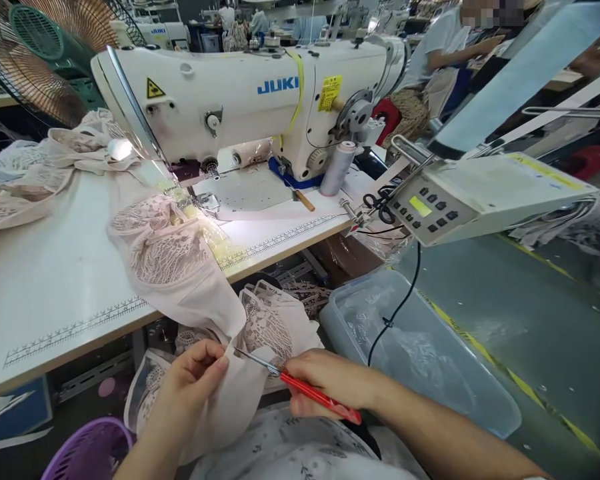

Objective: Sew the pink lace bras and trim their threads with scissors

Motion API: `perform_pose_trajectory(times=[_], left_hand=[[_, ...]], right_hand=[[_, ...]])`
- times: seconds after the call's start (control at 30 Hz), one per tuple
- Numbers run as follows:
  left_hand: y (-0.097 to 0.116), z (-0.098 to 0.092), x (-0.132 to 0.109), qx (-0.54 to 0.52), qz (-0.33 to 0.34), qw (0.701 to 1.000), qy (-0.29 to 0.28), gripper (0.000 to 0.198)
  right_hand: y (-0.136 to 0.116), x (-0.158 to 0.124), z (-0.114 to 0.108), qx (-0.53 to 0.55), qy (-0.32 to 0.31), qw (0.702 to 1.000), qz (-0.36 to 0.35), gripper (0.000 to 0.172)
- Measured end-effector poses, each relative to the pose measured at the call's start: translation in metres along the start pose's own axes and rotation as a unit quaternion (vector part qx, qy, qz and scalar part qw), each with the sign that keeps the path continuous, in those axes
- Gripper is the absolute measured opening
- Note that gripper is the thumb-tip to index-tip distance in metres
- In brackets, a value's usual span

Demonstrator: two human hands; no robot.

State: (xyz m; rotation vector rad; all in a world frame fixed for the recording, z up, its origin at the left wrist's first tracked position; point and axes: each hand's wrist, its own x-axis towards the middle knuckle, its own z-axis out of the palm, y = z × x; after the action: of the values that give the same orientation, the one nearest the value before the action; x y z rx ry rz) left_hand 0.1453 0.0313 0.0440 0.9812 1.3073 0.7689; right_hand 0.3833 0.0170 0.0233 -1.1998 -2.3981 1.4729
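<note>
My left hand (193, 380) pinches the edge of a pale pink lace bra (170, 257) between thumb and fingers. That bra runs from the sewing machine's needle area over the table edge and down to my hand. In my right hand (325, 375) is a pair of scissors (323, 399) with red handles. The metal blades point left, their tips at the fabric just beside my left fingertips; whether they touch it I cannot tell. Another lace cup (267, 323) hangs below the table edge behind the blades.
A white JUKI sewing machine (205, 100) stands on the white table (80, 267). Thread cone (337, 170) and control box (440, 207) are to the right. Below are a clear plastic bin (430, 360) and a purple basket (87, 453). More bras (45, 170) lie left.
</note>
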Motion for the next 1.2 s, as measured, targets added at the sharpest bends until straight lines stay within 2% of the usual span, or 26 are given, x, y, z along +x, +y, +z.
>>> perform_pose_trajectory(times=[0.1,0.37,0.57,0.77,0.93,1.0,1.07,1.13,1.2], left_hand=[[-0.001,-0.001,0.002,-0.006,0.0,1.0,-0.001,0.032],[-0.003,0.008,0.003,-0.008,-0.049,0.999,0.004,0.038],[-0.001,0.011,0.003,-0.001,-0.038,0.999,0.01,0.035],[0.002,0.012,0.004,0.004,-0.024,1.0,0.007,0.034],[0.0,0.011,0.002,0.046,-0.025,0.999,-0.004,0.031],[-0.001,0.011,-0.001,0.074,-0.003,0.997,-0.012,0.027],[-0.001,0.012,-0.004,0.122,0.055,0.99,-0.04,0.02],[0.0,0.014,-0.006,0.187,0.13,0.97,-0.086,0.016],[0.002,0.017,-0.007,0.235,0.183,0.945,-0.131,0.016]], right_hand=[[0.002,-0.003,0.0,-0.016,-0.013,1.0,0.01,0.012],[-0.007,0.001,-0.004,-0.052,-0.03,0.998,0.025,0.008],[-0.01,0.003,-0.001,-0.047,-0.016,0.998,0.025,0.007],[-0.016,0.004,0.011,0.056,0.037,0.995,0.08,0.032],[-0.008,0.007,0.019,0.112,0.099,0.982,0.119,0.043],[-0.007,0.008,0.016,0.121,0.145,0.976,0.108,0.046],[-0.008,0.008,0.011,0.16,0.19,0.966,0.072,0.044],[-0.013,0.011,0.007,0.229,0.197,0.953,0.023,0.035],[-0.019,0.015,0.006,0.279,0.172,0.945,-0.011,0.026]])
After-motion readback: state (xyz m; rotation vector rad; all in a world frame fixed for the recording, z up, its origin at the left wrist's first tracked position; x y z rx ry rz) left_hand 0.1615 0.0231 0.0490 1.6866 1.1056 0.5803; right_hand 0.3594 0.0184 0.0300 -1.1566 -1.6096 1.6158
